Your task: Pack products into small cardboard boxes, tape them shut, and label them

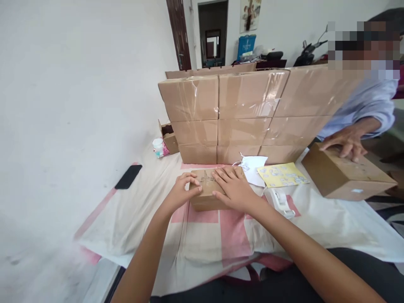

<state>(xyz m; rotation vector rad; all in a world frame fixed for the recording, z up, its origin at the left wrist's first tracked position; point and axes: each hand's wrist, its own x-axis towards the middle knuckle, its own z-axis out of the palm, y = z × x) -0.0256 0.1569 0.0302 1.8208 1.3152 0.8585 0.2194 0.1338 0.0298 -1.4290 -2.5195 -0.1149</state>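
In the head view, a small cardboard box (206, 203) sits on the cloth-covered surface (202, 240), right in front of the person and just short of a wall of taped cardboard boxes (241, 99). Dark markings show on its top. The left hand (187, 187) is at the box's left end, loosely curled, with thumb and fingers apart and the tips touching the top near the edge. The right hand (232, 188) lies palm down over the right part of the top, fingers extended and not wrapped around anything.

To the right of the box lie a white sheet (255, 169), a yellow sticker sheet (280, 175) and a white tape dispenser (279, 203). Farther right, a co-worker's hand (345, 141) rests on a larger carton (350, 176). A black smartphone (128, 176) lies well to the left, near the wall. Beside the stack's left end stand an open cardboard box (170, 139) and a colourful package (160, 148); its contents are too small to tell.
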